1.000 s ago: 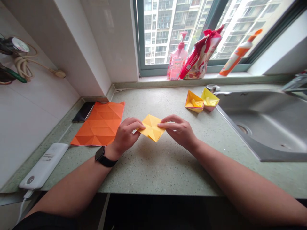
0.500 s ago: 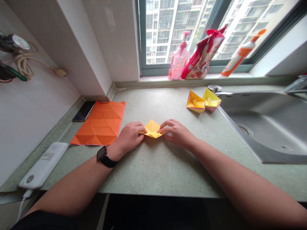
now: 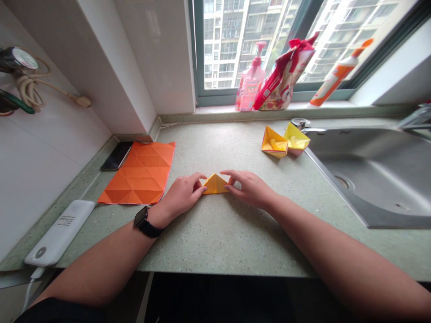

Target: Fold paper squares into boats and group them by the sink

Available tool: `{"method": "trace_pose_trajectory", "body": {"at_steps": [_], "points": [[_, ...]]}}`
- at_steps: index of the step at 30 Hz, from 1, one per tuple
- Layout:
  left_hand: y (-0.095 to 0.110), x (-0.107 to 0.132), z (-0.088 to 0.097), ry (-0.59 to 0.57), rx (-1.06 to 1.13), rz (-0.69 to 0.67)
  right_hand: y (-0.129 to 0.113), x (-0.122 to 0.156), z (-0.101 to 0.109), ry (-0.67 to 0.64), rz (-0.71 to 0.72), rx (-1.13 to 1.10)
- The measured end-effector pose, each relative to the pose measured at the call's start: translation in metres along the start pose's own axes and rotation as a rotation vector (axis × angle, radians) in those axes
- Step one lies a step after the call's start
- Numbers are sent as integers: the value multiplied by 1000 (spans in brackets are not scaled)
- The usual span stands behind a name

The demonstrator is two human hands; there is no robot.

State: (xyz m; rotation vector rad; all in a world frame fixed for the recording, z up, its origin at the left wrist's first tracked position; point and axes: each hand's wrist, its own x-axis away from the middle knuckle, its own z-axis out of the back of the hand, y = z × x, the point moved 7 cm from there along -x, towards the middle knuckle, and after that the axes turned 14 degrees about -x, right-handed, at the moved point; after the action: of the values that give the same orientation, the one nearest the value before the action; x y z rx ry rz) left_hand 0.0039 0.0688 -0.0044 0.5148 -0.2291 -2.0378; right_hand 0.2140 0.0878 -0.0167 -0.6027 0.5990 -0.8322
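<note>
A small piece of yellow folded paper point(image 3: 215, 185) stands as a triangle on the counter, between my two hands. My left hand point(image 3: 184, 192) grips its left corner, thumb at the lower edge and index finger arched above. At the right corner, my right hand point(image 3: 249, 188) holds it with the thumb, while the index finger reaches over toward the peak. Two finished-looking folded paper boats, one orange-yellow point(image 3: 273, 144) and one lighter yellow point(image 3: 296, 140), stand farther back on the right. An orange creased sheet point(image 3: 143, 172) lies flat to the left of my left hand.
A phone point(image 3: 116, 155) lies partly beside the orange sheet, and a white power bank point(image 3: 62, 233) with a cable is at the left edge. On the right is a steel sink point(image 3: 370, 179). A pink pump bottle point(image 3: 249, 85), a red bag point(image 3: 283, 76) and an orange-white bottle point(image 3: 336, 78) line the windowsill.
The yellow paper has gone from an opened diamond shape to a triangle with its peak upward. My index fingers have lifted off its surface, and my thumbs sit at its lower corners.
</note>
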Motion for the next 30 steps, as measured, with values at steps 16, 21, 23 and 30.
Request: {"method": "trace_pose_trajectory", "body": {"at_steps": [16, 21, 23, 30], "points": [[-3, -18, -15, 44, -166, 25, 9, -9, -4, 97, -84, 22], [9, -13, -17, 38, -164, -134, 12, -10, -5, 125, -45, 58], [14, -11, -18, 31, -162, -204, 13, -11, -4, 133, -38, 89], [23, -7, -30, -102, -178, -318, 10, -17, -6, 151, 11, 254]]}}
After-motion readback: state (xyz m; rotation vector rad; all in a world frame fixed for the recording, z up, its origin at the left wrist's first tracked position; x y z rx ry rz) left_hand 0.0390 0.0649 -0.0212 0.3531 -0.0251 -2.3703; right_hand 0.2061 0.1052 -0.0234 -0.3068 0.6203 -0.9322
